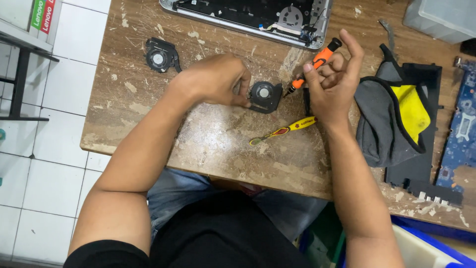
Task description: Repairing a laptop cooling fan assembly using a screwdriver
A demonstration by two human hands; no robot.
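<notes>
From the head camera, looking straight down on a scarred wooden workbench [213, 144], the left hand [215, 79] lies curled over the near edge of a small black laptop fan [264, 95], its fingers bent and pressed together, the tips pinching the fan's left rim and holding it flat on the wood. The fan sits near the middle of the bench, just below the opened laptop chassis [248, 15] that runs along the far edge.

The right hand [333, 82] grips an orange-handled screwdriver [313, 64] between thumb and forefinger, the other fingers loosely curled and lifted, the forefinger arched above the handle's cap. The driver slants down to the left, its tip right at the fan's right-hand corner; whether it is seated in a screw I cannot tell.

Close around them: a yellow pair of tweezers [285, 130] lies on the wood just in front of the fan, between the two wrists. A second black fan [159, 54] rests well off to the left, beyond the left hand. To the right, touching nothing in hand, a grey and yellow cloth [391, 119] is heaped on a black plastic panel [421, 173], with a blue circuit board [463, 124] at the bench's right edge. A clear plastic box [441, 17] stands in the far right corner. Nothing lies between the driver and the fan.
</notes>
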